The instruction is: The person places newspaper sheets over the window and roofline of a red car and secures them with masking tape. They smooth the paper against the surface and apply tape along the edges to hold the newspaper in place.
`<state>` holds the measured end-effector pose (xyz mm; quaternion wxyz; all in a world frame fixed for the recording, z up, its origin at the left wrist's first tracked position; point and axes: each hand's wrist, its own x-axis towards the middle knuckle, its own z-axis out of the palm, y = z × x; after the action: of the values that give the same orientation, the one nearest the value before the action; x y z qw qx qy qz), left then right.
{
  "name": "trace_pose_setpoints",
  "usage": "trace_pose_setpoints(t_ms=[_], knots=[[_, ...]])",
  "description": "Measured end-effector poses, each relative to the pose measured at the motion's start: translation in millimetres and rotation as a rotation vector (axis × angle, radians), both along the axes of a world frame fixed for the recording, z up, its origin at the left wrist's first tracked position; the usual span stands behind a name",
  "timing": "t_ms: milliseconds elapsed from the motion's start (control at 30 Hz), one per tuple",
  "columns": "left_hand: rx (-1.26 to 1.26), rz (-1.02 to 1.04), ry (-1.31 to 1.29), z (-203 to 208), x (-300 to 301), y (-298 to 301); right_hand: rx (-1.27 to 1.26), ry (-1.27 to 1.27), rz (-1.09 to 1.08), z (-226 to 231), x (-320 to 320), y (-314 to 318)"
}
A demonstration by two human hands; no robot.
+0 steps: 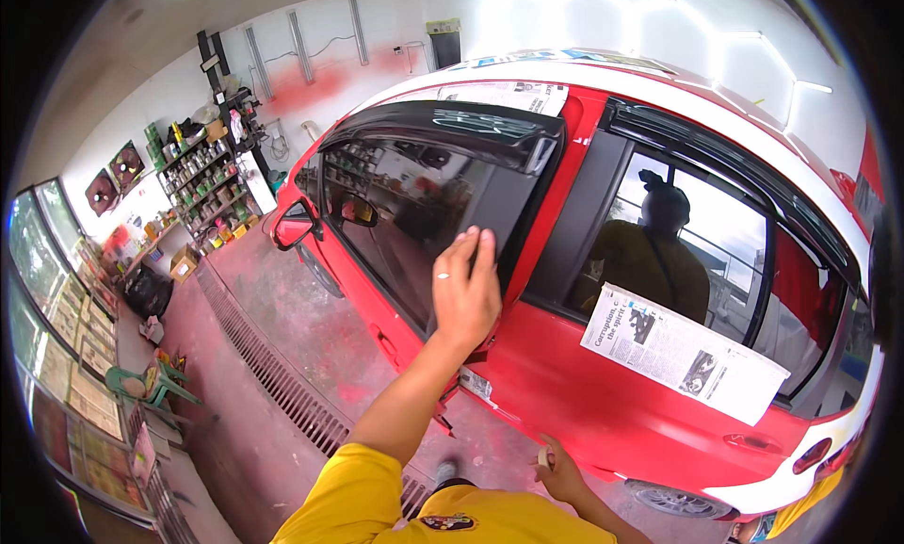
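Note:
My left hand (pixel 468 294) is raised at the rear edge of the red car's front door (pixel 377 323), fingers stretched upward and palm toward the dark window frame; whether it presses on the door I cannot tell. The door stands ajar, with a dark window (pixel 405 214) and a black visor (pixel 443 129) along its top. Low by my body, my right hand (pixel 563 476) is closed around a small pale thing (pixel 543 457), too small to make out, with one finger pointing up. A newspaper strip (pixel 683 354) sticks to the rear door (pixel 584 384) below its window.
A side mirror (pixel 295 226) juts out at the front. Shelves of cans (pixel 205 181) line the far wall. A floor grate (pixel 273 370) runs beside the car. A green chair (pixel 155 389) stands left. Another person's yellow sleeve (pixel 808 506) shows at the lower right.

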<state>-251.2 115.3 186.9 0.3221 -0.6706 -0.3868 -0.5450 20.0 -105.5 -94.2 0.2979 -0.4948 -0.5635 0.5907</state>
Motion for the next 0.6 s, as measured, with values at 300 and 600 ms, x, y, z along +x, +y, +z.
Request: trace_pose_setpoints(t_ms=[300, 600], knots=[[0.043, 0.013, 0.037, -5.6, 68.0, 108.6, -0.006, -0.035, -0.3, 36.7, 13.2, -11.7], [0.037, -0.028, 0.019, -2.4, 47.6, 89.5, 0.619, -0.073, -0.793, 155.3, 58.0, 59.6]])
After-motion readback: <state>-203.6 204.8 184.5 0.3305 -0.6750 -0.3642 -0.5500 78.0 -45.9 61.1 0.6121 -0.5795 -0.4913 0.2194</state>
